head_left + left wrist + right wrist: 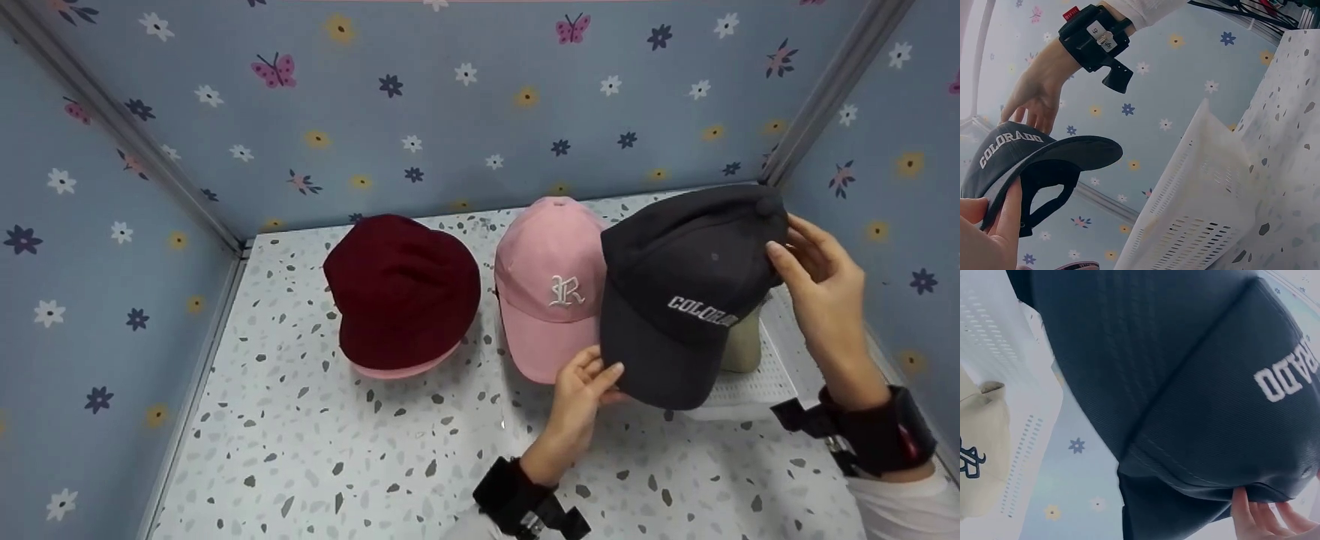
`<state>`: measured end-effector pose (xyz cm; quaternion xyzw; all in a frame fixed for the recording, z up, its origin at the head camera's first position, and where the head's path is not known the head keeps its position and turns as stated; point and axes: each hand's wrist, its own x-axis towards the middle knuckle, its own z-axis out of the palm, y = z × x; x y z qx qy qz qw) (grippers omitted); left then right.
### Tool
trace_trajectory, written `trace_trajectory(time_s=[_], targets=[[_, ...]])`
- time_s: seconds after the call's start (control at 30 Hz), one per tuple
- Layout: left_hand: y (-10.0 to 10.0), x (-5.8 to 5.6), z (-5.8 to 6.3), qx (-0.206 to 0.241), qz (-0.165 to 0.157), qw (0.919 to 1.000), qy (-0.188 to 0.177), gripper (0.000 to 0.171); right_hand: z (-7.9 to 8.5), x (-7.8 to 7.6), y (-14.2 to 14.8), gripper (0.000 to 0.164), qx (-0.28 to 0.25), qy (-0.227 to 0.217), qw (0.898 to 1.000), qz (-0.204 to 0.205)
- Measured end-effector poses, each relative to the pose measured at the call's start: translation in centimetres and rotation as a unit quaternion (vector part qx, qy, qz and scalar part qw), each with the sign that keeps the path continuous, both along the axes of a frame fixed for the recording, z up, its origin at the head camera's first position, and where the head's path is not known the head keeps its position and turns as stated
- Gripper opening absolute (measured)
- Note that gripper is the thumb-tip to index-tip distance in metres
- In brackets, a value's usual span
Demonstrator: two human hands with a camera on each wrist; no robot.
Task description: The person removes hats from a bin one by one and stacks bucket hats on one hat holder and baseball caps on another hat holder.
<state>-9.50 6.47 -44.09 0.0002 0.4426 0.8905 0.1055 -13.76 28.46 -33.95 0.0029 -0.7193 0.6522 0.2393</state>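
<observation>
A dark Colorado cap (667, 277) was held aloft between the left hand (581, 390), pinched on its brim (660, 367), and the right hand (831, 292), clasped on its crown (712, 225), while a pink cap (547, 251) and a white basket (1224, 194) were partly hidden behind it in the head view.

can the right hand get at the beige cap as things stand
Probably not: the right hand holds the dark cap, which in the head view hides much of the beige cap in the basket.
</observation>
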Motion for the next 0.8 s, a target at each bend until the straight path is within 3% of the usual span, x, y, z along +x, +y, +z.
trace_trajectory(time_s=[0.13, 0.3, 0.5, 0.63, 0.8], targets=[[-0.6, -0.1, 0.4, 0.016, -0.001, 0.9998, -0.012, 0.024, -0.1, 0.3, -0.7, 0.039, 0.022, 0.043, 0.999, 0.001], [-1.3, -0.3, 0.8, 0.042, 0.003, 0.999, -0.018, 0.023, -0.7, 0.7, -1.4, 0.042, 0.011, 0.103, 0.994, 0.026], [-2.2, -0.3, 1.3, 0.064, 0.007, 0.9979, -0.002, 0.022, -1.5, 1.3, -2.5, 0.042, 0.022, 0.139, 0.99, 0.007], [-2.6, -0.4, 1.5, 0.087, 0.013, 0.9961, -0.007, 0.021, -2.1, 1.5, -2.9, 0.042, -0.003, 0.138, 0.99, 0.011], [-3.0, -0.5, 1.6, 0.106, 0.023, 0.994, -0.016, 0.02, -2.8, 1.9, -3.4, 0.046, -0.012, 0.086, 0.996, 0.019]])
